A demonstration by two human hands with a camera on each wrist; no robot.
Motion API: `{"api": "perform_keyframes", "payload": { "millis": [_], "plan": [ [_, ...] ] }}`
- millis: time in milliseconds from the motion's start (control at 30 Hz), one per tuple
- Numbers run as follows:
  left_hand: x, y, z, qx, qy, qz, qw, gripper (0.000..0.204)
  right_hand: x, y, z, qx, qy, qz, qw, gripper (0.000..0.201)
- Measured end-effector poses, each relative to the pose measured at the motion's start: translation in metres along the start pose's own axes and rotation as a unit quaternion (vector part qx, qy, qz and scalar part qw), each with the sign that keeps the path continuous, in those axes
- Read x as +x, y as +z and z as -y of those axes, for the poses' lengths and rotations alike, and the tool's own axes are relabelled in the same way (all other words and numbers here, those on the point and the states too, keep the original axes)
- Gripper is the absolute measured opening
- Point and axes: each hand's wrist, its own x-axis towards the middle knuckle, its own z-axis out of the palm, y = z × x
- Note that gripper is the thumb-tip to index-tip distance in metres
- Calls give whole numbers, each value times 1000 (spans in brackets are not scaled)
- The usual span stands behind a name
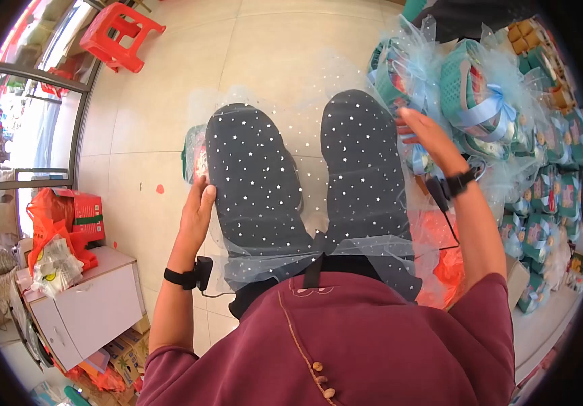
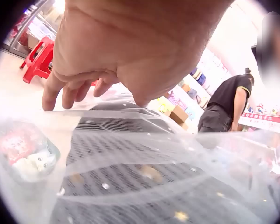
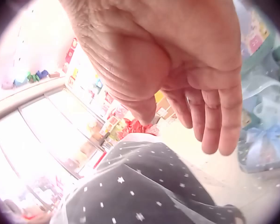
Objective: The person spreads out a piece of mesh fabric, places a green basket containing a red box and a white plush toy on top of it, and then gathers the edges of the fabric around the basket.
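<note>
A sheer tulle sheet [image 1: 258, 159] with small white stars is spread over the person's lap and both dark-trousered legs. My left hand [image 1: 197, 213] is beside the left thigh, at the tulle's left side, with its fingers extended and loosely bent. In the left wrist view the tulle passes just below those fingertips. Under the tulle by the left knee sits a small green basket [image 1: 189, 155] with red and white contents. My right hand [image 1: 430, 139] is out past the right knee, fingers nearly straight, close to teal baskets wrapped in tulle [image 1: 471, 95] with blue ribbon bows.
Many more wrapped baskets [image 1: 542, 237] crowd the right side. Red plastic bags [image 1: 446, 271] lie by the right thigh. At left stand a white cabinet [image 1: 95, 311] and a red stool [image 1: 121, 34]. Another person in black [image 2: 224, 102] stands ahead.
</note>
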Motion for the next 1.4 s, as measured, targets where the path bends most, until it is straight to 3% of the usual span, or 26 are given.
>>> {"api": "perform_keyframes", "payload": {
  "millis": [100, 267, 400, 667, 900, 1033, 1100, 1200, 1300, 1367, 1400],
  "plan": [
    [3, 3, -7, 9, -18, 7, 1000, 47, 40, 5, -3, -78, 8, 66, 995, 42],
    [2, 4, 11, 27, -13, -63, 998, 26, 50, 12, -14, -63, -26, 4, 998, 25],
    [6, 3, 6, 54, -5, -70, 996, 23, 41, 8, -9, -23, -56, -70, 996, 21],
    [32, -6, -10, 92, 71, -136, 984, 23, 39, 3, 1, -43, -125, -133, 982, 23],
    [36, -18, 0, 142, 84, -105, 981, 22, 41, 0, -21, -116, -114, -135, 977, 24],
    [-2, -14, -34, 116, 124, -105, 980, 19, 27, -12, -19, -90, -103, -158, 978, 26],
    [-32, -12, -49, 114, 126, -10, 985, 21, 9, -3, -6, -114, -116, -188, 969, 27],
    [-74, -10, -64, 138, 127, 142, 972, 25, -23, 0, 11, -140, -194, -104, 965, 27],
    [-104, -9, -63, 160, 105, 223, 956, 30, -89, 19, 40, -116, -69, 98, 986, 22],
    [-116, -7, -52, 173, 97, 241, 950, 34, -131, 35, 52, -123, 29, 226, 966, 20],
    [-112, -8, -57, 188, 90, 256, 944, 39, -129, 35, 54, -128, 7, 224, 966, 21]
  ]
}}
